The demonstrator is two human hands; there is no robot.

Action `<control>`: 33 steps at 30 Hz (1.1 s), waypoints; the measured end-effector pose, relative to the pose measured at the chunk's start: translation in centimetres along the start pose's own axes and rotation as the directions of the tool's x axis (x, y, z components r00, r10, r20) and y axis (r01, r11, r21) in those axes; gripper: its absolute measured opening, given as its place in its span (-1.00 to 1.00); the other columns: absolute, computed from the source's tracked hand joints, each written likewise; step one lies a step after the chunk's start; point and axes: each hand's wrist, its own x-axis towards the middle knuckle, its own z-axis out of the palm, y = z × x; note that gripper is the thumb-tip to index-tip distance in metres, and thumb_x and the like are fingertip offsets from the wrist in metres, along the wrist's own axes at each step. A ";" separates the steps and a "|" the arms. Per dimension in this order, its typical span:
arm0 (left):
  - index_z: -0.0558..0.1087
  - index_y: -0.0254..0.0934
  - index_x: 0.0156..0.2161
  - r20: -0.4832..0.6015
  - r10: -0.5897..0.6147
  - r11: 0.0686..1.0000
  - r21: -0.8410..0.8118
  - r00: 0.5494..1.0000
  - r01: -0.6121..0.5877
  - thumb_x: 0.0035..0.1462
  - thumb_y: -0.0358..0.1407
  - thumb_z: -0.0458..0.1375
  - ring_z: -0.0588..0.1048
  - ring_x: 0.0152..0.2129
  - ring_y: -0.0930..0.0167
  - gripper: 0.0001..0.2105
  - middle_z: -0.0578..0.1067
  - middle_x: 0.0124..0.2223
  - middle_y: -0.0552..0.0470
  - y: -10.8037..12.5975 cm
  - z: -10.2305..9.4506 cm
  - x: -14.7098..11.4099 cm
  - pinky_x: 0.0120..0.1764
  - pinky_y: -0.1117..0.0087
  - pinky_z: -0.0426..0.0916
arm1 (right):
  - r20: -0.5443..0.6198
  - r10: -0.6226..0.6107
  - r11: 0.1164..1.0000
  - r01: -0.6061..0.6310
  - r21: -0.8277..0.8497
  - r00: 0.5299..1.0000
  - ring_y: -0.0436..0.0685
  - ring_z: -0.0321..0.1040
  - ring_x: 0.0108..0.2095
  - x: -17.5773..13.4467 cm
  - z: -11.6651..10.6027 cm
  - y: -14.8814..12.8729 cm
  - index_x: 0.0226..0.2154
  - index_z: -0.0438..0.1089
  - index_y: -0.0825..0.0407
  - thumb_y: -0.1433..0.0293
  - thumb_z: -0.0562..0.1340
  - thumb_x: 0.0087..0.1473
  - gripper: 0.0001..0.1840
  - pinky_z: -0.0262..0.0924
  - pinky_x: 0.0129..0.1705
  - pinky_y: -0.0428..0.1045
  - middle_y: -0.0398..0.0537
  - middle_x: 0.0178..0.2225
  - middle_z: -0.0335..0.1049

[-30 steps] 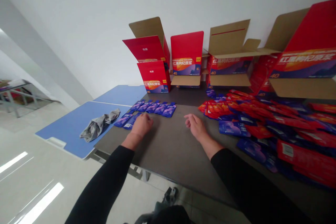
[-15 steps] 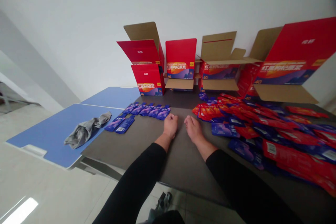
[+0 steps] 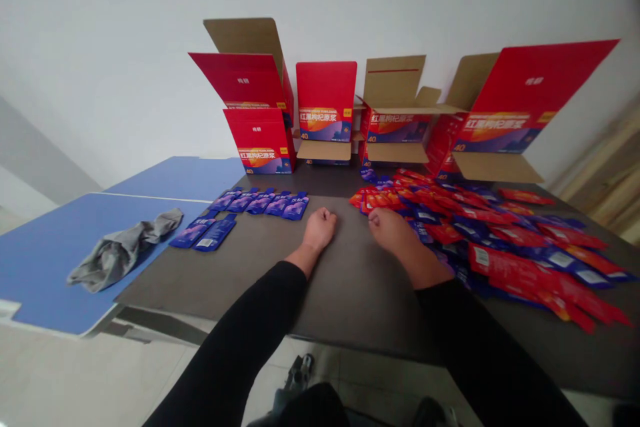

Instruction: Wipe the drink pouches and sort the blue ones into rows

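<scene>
My left hand [image 3: 320,229] rests on the dark table as a loose fist, with nothing visible in it. Just beyond it and to the left lies a row of purple-blue pouches [image 3: 261,201]. Two more blue pouches [image 3: 215,233] lie nearer, at the table's left side. My right hand [image 3: 391,229] is closed with its back up, at the left edge of a heap of red pouches [image 3: 505,263] and blue ones. No pouch shows in its curled fingers. The forearm hides part of the heap.
Open red cartons stand along the wall: a stacked pair [image 3: 260,140] at left, one red carton [image 3: 325,107] in the middle, and others [image 3: 397,127] at right with flaps raised. A grey cloth [image 3: 123,250] lies on the blue table [image 3: 45,247] at left.
My right hand has turned over with its back up and shifted right to the heap's edge. My left hand remains a fist on the table. The whole view has swung slightly right.
</scene>
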 end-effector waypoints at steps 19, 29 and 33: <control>0.14 -0.20 -0.51 0.047 0.050 0.998 0.031 0.998 -0.051 0.08 -0.34 0.08 0.23 -0.58 0.48 -0.79 0.26 -0.58 0.17 0.0 0.2 0.3 -0.46 0.42 0.02 | 0.394 -0.068 0.863 0.252 -0.438 0.917 0.40 0.34 0.04 -1.5 -5.6 5.3 0.07 0.41 0.14 0.44 0.19 0.09 -0.54 0.11 0.10 0.21 0.29 0.02 0.40; 0.15 -0.20 -0.52 0.050 0.077 0.995 0.059 0.996 -0.080 0.08 -0.34 0.06 0.26 -0.56 0.45 -0.80 0.28 -0.57 0.14 0.4 0.1 0.0 -0.43 0.39 0.04 | 0.429 0.138 0.937 0.023 -0.348 0.893 0.34 0.43 -0.03 -4.4 -9.5 6.4 0.02 0.39 0.14 0.27 0.31 0.03 -0.49 0.28 0.02 0.10 0.27 -0.01 0.44; 0.14 -0.19 -0.52 0.056 0.072 0.996 0.049 0.996 -0.075 0.07 -0.34 0.07 0.25 -0.56 0.44 -0.79 0.27 -0.57 0.15 0.5 0.0 -0.1 -0.44 0.38 0.04 | 0.481 0.176 0.903 0.053 -0.427 0.859 0.41 0.45 -0.05 -6.1 -8.6 6.4 0.09 0.35 0.18 0.24 0.40 -0.12 -0.28 0.32 -0.05 0.14 0.33 -0.01 0.45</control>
